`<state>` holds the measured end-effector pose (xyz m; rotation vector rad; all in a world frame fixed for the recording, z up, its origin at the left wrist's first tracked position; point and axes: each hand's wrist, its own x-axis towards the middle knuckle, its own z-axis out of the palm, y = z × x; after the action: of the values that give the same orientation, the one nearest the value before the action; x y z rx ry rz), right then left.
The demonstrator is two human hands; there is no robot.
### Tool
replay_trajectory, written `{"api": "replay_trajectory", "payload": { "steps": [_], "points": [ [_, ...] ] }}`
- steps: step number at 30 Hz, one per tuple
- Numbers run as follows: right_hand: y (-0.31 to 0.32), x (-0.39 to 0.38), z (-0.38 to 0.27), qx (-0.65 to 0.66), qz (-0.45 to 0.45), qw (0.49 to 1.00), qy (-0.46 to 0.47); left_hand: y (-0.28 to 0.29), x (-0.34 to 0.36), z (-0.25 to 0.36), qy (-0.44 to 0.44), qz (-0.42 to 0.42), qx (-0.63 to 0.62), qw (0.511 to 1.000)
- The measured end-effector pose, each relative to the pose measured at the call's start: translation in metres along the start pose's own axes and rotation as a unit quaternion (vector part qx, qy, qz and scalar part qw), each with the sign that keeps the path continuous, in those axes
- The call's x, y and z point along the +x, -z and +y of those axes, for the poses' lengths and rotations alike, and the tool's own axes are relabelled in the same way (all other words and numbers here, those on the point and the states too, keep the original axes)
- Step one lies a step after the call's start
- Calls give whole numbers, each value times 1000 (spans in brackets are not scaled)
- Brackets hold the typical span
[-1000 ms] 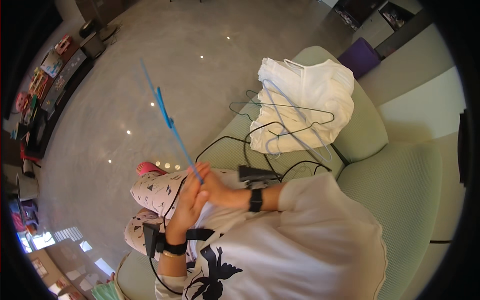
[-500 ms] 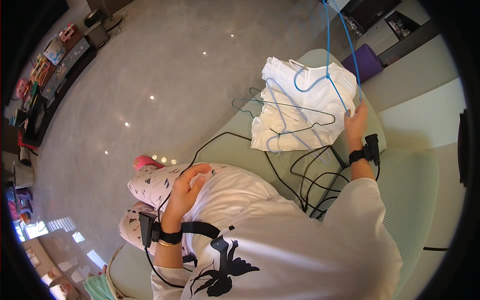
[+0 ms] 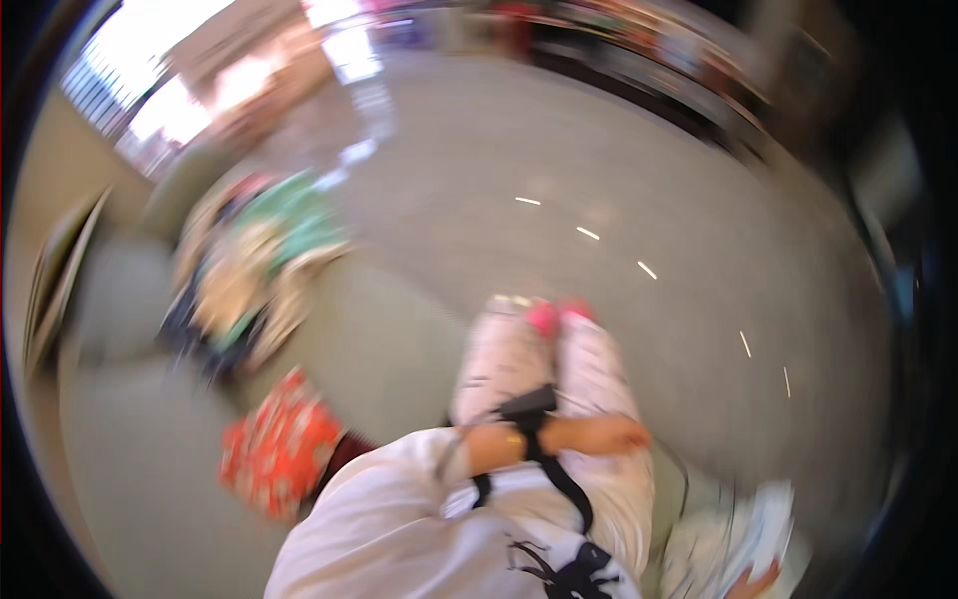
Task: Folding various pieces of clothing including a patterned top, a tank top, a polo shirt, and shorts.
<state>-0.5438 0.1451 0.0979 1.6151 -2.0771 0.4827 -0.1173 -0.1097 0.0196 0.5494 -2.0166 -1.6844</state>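
Observation:
The picture is smeared by motion. My left hand point(image 3: 607, 435) reaches across my thighs above the patterned trousers point(image 3: 499, 374); its fingers are blurred, and no held thing shows in it. A black strap with a small dark device sits on that wrist. At the lower right edge my right hand point(image 3: 755, 581) shows only in part, by the white clothes point(image 3: 704, 554) on the seat. A pale bluish-white shape point(image 3: 770, 519) stands beside it, too blurred to name. Whether the right hand grips anything is hidden.
To the left on the greenish sofa point(image 3: 379, 314) lies a heap of mixed clothes point(image 3: 264, 265), green, beige and dark. Nearer me sits a red-orange patterned cloth point(image 3: 281, 444). A long low shelf point(image 3: 639, 90) with blurred items stands beyond the grey floor point(image 3: 689, 230).
The view has swung left, bringing the clothes heap into sight and pushing the white clothes to the lower right edge. The blue hanger seen in my right hand earlier is not distinguishable now.

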Motion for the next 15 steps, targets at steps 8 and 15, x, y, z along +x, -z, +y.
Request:
{"api": "replay_trajectory", "payload": {
  "steps": [8, 15],
  "points": [
    [-150, 157, -393, 378, -408, 806, 202, 96, -146, -5, 22, 356, 47, 933],
    [-249, 87, -555, 498, -427, 689, 308, 149, -361, -41, 179, 715, 68, 673]
  ]
}}
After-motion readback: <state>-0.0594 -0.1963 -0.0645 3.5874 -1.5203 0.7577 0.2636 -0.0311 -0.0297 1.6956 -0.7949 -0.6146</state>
